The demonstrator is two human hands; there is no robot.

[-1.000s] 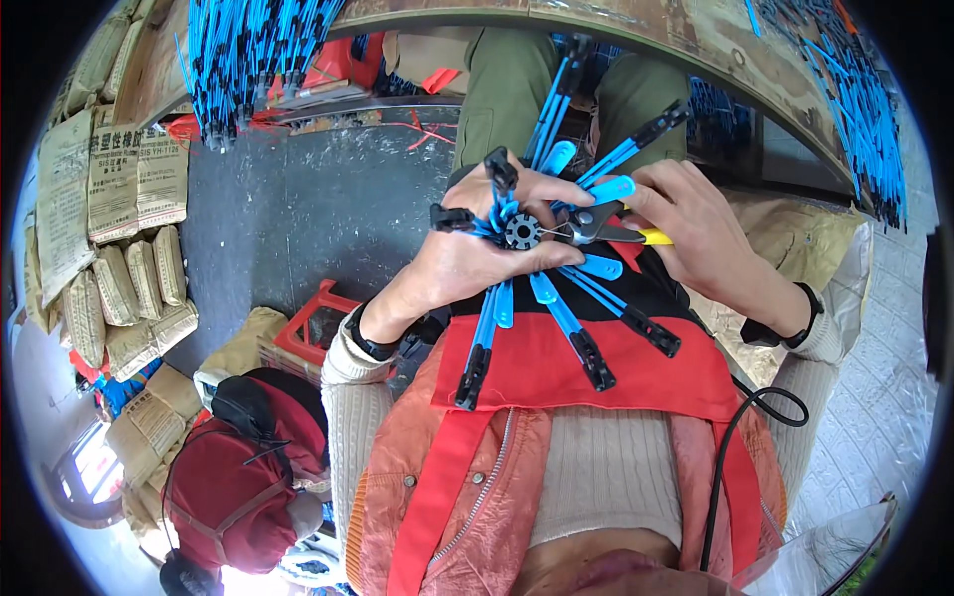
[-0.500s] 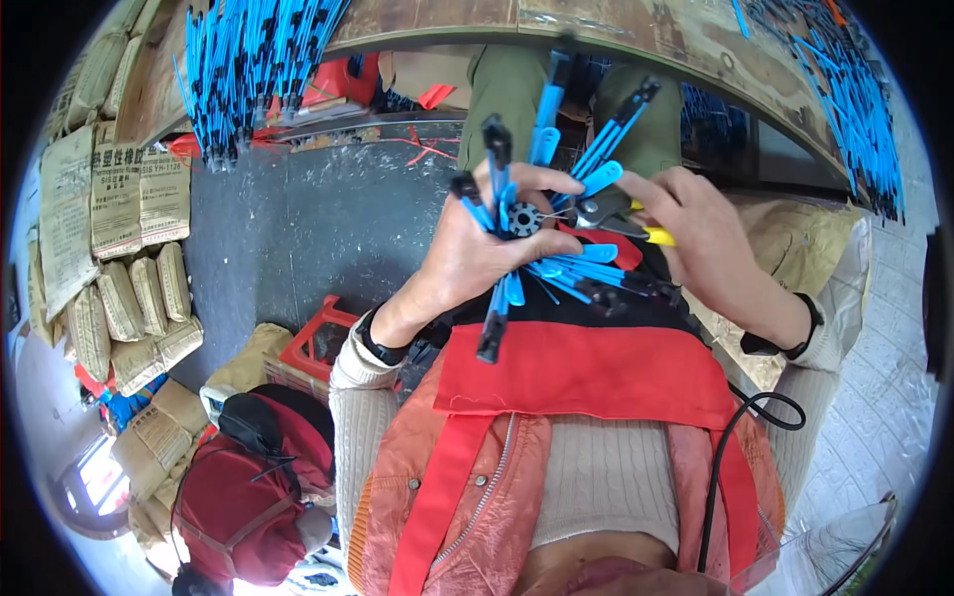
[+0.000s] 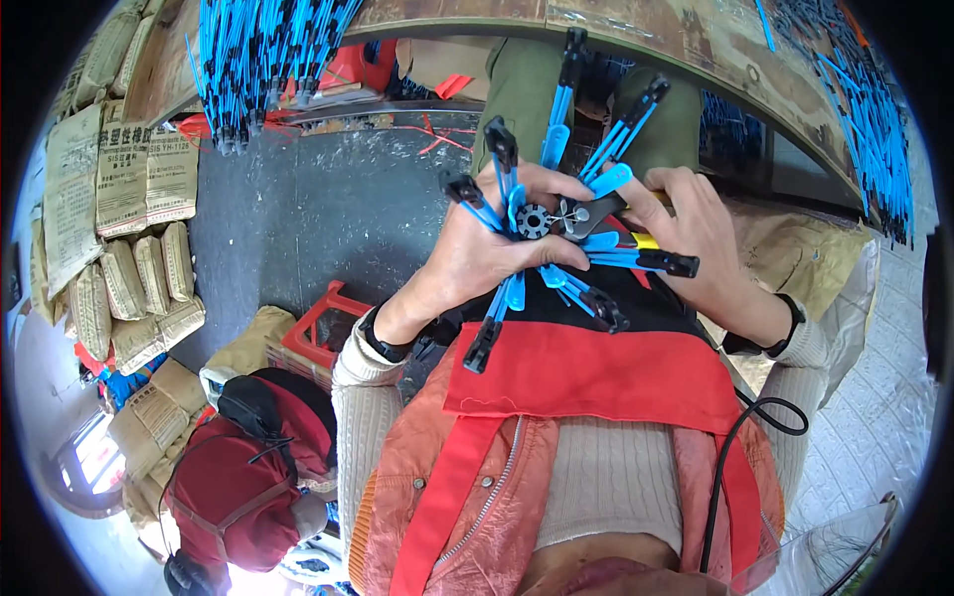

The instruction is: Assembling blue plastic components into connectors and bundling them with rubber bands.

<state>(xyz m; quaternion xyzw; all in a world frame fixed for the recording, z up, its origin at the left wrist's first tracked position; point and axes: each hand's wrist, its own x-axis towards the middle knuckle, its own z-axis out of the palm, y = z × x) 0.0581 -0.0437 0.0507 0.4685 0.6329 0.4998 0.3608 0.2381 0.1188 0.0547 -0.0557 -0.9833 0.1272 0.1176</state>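
Head view: left hand [image 3: 477, 250], thumb and forefinger curled round black notched hub [image 3: 535, 222] with splayed blue ribs [image 3: 556, 147], near wooden bench [image 3: 686, 35]. Right hand [image 3: 701, 233], fingers closed on yellow-handled pliers [image 3: 598, 211], nose beside hub.

From my remote seat I see bright blue ribs [image 3: 608, 180] with black tips [image 3: 482, 346], a dark grey hub [image 3: 535, 222], yellow-handled pliers [image 3: 600, 210], a red apron [image 3: 596, 368], cream ribbed sweater [image 3: 611, 477] and olive trousers [image 3: 517, 79].
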